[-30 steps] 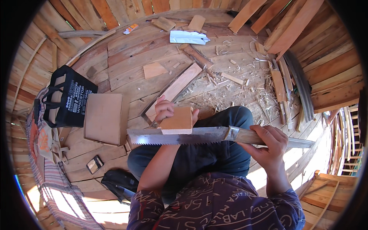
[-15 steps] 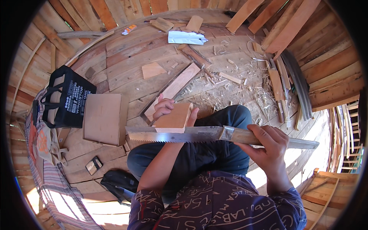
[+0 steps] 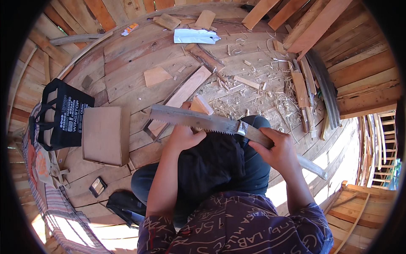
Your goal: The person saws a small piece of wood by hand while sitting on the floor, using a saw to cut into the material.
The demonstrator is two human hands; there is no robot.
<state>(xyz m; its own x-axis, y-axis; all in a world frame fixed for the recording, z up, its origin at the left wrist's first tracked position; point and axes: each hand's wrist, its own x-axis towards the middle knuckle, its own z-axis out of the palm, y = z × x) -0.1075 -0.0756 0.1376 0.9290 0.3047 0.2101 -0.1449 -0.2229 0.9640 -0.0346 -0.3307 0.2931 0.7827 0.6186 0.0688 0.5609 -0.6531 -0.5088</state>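
My right hand [image 3: 277, 152] is closed round the wooden handle [image 3: 259, 136] of a handsaw, whose long tail end sticks out past my wrist. The toothed steel saw blade [image 3: 190, 118] crosses over my lap, tilted, teeth towards me. Behind it, my left hand [image 3: 186, 136] grips a small wooden block [image 3: 202, 105]. Only the block's upper end shows above the blade; the rest, and most of my fingers, are hidden by blade and hand. Whether blade and block touch, I cannot tell.
A reddish plank [image 3: 188, 86] lies on the board floor beyond my hands, with wood shavings [image 3: 270, 91] to its right. On the left are a cardboard box [image 3: 105, 135], a black bag [image 3: 69, 114] and a phone [image 3: 97, 187]. Timber offcuts [image 3: 301, 91] lie by the right wall.
The block has turned and dropped behind the blade, so less of it shows. The saw has tilted, its handle end lower, and my right hand has shifted left.
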